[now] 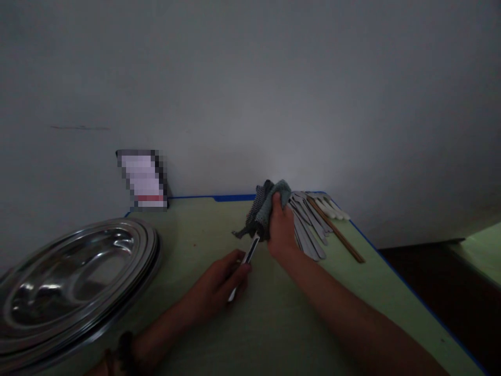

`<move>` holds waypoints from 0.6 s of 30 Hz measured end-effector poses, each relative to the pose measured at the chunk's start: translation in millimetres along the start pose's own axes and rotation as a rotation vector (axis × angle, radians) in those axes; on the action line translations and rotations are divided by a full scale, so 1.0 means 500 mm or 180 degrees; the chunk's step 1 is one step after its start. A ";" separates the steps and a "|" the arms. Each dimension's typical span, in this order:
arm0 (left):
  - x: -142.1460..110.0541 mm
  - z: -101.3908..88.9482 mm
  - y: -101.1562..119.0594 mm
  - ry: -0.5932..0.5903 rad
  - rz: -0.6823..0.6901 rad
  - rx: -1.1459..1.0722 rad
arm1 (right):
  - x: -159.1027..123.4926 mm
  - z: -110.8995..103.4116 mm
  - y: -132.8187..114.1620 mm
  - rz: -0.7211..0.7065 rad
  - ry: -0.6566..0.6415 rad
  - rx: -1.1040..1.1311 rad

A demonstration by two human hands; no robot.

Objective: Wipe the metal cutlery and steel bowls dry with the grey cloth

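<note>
My left hand (219, 284) is closed round the handle of a metal utensil (246, 261) and holds it slanted up to the right. The utensil's far end is wrapped in a grey-green cloth (266, 209). My right hand (281, 230) grips that cloth around the utensil, above a pale green table (274, 324). What kind of utensil it is stays hidden by the cloth.
Several metal spoons (309, 232) with white-handled ones and a wooden stick (338, 235) lie fanned just right of my right hand. A stack of round steel trays (74, 282) fills the left. A small blurred card (143, 178) leans on the white wall. The blue table edge (395, 279) runs along the right.
</note>
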State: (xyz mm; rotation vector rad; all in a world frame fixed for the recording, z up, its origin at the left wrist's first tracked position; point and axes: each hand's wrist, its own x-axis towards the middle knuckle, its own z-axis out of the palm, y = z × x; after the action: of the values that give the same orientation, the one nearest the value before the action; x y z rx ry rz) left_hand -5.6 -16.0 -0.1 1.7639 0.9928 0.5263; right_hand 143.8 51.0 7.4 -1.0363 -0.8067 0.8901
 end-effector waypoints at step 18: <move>0.009 0.007 -0.014 0.0798 -0.0161 -0.0768 | -0.057 0.027 -0.017 0.0313 0.0379 -0.0430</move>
State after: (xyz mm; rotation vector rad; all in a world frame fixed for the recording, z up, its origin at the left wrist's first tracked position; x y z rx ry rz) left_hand -3.2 -13.0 -8.5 1.4788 1.0935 0.8149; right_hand 121.7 28.4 15.5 -1.2448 -0.7281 0.8572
